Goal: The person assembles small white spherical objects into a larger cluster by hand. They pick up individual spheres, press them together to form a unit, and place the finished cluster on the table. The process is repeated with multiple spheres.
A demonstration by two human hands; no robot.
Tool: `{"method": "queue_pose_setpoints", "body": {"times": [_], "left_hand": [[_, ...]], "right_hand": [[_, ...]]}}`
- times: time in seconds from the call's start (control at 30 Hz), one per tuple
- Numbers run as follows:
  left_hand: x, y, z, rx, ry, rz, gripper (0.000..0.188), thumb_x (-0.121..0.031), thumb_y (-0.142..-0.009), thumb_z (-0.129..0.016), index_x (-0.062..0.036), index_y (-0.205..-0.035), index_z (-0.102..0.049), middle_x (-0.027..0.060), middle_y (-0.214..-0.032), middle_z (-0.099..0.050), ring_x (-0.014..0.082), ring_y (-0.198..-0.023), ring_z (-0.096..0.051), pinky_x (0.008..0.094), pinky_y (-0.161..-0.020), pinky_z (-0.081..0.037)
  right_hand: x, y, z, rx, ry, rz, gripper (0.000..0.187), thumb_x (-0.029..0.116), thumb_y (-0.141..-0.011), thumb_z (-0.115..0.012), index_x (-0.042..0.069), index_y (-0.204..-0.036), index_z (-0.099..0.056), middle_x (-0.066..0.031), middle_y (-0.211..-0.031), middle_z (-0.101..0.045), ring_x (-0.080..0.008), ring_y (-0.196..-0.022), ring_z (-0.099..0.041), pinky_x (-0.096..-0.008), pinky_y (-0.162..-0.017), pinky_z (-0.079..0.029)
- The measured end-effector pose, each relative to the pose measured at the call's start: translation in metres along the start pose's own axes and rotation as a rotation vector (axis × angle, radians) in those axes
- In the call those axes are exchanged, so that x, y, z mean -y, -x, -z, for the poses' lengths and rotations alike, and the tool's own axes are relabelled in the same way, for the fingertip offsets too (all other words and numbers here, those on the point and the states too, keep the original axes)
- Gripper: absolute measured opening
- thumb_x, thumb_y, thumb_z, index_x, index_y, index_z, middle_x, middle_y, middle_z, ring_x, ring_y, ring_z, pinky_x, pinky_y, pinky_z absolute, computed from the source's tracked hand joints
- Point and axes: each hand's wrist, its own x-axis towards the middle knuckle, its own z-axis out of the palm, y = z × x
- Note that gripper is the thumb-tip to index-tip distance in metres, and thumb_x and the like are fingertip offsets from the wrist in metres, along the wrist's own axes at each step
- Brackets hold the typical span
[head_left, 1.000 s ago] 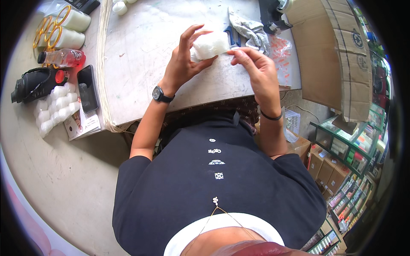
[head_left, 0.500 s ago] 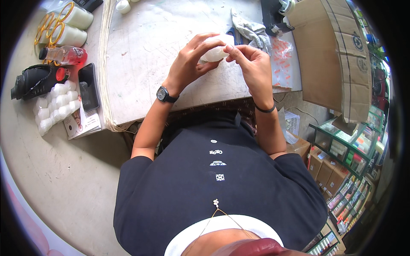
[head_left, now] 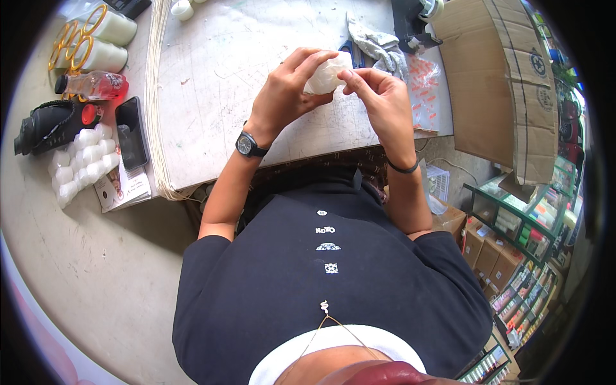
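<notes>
Over the far middle of the white table, my left hand is wrapped around a white, rounded, slightly translucent piece with an uneven surface. Its exact kind does not show. My right hand pinches thumb and forefinger together at the right side of that piece. Whatever lies between those fingertips is too small to make out. Just behind the piece lie blue-handled scissors, partly covered by a crumpled grey-white cloth.
A bundle of cream cords runs along the table's left side. Beyond it are a phone, white bubble-shaped candles, a black flask, a bottle of red liquid and gold-handled white mugs. A cardboard box stands right.
The white piece has turned a little in my left hand, and more of its surface now shows. My right hand has shifted slightly to the right, still pinching beside it.
</notes>
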Motion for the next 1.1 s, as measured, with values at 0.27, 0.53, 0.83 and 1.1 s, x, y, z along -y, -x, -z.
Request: {"method": "queue_pose_setpoints", "body": {"times": [0.27, 0.53, 0.83, 1.1], "left_hand": [[-0.001, 0.003, -0.007, -0.051, -0.078, -0.02, 0.072, -0.014, -0.065, -0.089, -0.0143, -0.131, -0.06, 0.0088, -0.114, -0.064, 0.0301, -0.097, -0.068, 0.0385, -0.081, -0.06], [0.003, 0.006, -0.009, -0.052, -0.08, -0.057, 0.073, -0.016, -0.066, -0.089, -0.0161, -0.132, -0.06, 0.0079, -0.114, -0.065, 0.0287, -0.095, -0.068, 0.0382, -0.08, -0.06], [0.006, -0.001, 0.001, -0.002, 0.029, 0.016, 0.065, -0.01, -0.067, -0.089, -0.0123, -0.128, -0.066, 0.0081, -0.117, -0.067, 0.0262, -0.103, -0.068, 0.0366, -0.087, -0.059], [0.022, -0.003, 0.007, 0.027, 0.132, 0.026, 0.061, -0.015, -0.073, -0.087, -0.0076, -0.129, -0.064, 0.0087, -0.121, -0.064, 0.026, -0.107, -0.067, 0.0378, -0.092, -0.059]], "right_hand": [[-0.006, 0.01, -0.006, -0.112, -0.058, 0.015, 0.034, 0.017, -0.092, -0.076, -0.006, -0.107, -0.055, -0.0072, -0.078, -0.07, -0.007, -0.07, -0.062, -0.0197, -0.063, -0.047], [-0.022, 0.004, -0.001, -0.051, -0.234, -0.007, 0.048, 0.013, -0.091, -0.077, 0.001, -0.108, -0.033, -0.0103, -0.077, -0.069, -0.008, -0.071, -0.063, -0.0158, -0.066, -0.045], [-0.043, -0.005, -0.01, -0.079, -0.165, 0.132, 0.045, 0.018, -0.092, -0.076, 0.002, -0.11, -0.038, -0.0053, -0.075, -0.067, -0.0052, -0.067, -0.056, -0.0153, -0.062, -0.042], [-0.071, -0.037, -0.013, -0.159, 0.392, 0.683, 0.07, 0.048, -0.085, -0.071, 0.003, -0.137, -0.055, -0.0118, -0.119, -0.057, -0.0237, -0.1, -0.054, -0.0335, -0.078, -0.05]]}}
